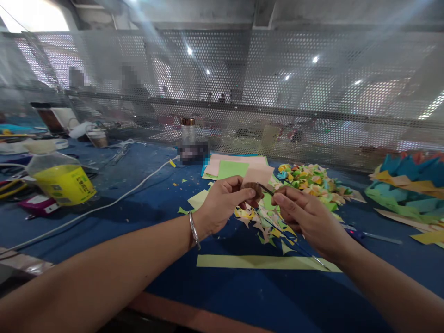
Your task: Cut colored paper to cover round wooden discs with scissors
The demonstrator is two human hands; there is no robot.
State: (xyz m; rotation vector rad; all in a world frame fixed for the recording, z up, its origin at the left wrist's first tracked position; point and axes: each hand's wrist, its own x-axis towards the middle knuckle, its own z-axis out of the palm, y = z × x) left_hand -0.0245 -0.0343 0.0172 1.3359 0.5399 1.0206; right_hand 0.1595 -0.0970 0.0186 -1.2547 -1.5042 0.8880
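Observation:
My left hand point(224, 203), with a silver bangle at the wrist, is closed in a pinch at the lower edge of a pale pink paper piece point(259, 175). Its curled fingertips are in shadow, so the exact grip is hard to make out. Closed around a thin, dark, pointed tool point(265, 189), my right hand point(305, 215) holds its tip close to the left fingers. The tool's kind does not show. Below both hands lies a pile of cut paper scraps point(262, 226) in pink, yellow and green. A pale yellow paper strip point(253, 262) lies nearer me.
Folded paper pieces point(312, 182) are heaped behind my right hand. A layered paper construction point(409, 189) stands at right. Paper sheets point(234, 169) lie at the back. Leftward are a bottle with a yellow label point(64, 182) and a white cable point(114, 201). A perforated metal screen point(215, 83) bounds the table.

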